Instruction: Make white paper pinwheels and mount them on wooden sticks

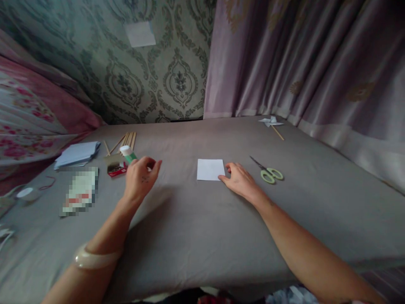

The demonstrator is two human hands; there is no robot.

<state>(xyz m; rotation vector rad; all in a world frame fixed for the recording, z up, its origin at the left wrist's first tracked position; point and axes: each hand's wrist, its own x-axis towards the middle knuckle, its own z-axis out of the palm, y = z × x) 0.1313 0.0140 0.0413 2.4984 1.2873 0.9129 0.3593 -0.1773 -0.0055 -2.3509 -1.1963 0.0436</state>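
Observation:
A small square of white paper (209, 169) lies flat on the grey cloth. My right hand (238, 179) rests at its right edge, thumb on the lower right corner and fingers apart from the thumb. My left hand (141, 176) is raised above the cloth, to the left of the paper. Its fingers are curled in towards the thumb, and what they hold, if anything, is hidden. Just behind it are a glue stick (128, 153) with a white cap and a small open red box (116, 165). Scissors (268, 172) with pale green handles lie right of my right hand.
Several wooden sticks (129, 138) lie behind the box. A paper stack (78, 153) and a blurred packet (80, 192) are at the left. A paper pinwheel (271, 121) on a stick lies at the far right, near the curtain (247, 63).

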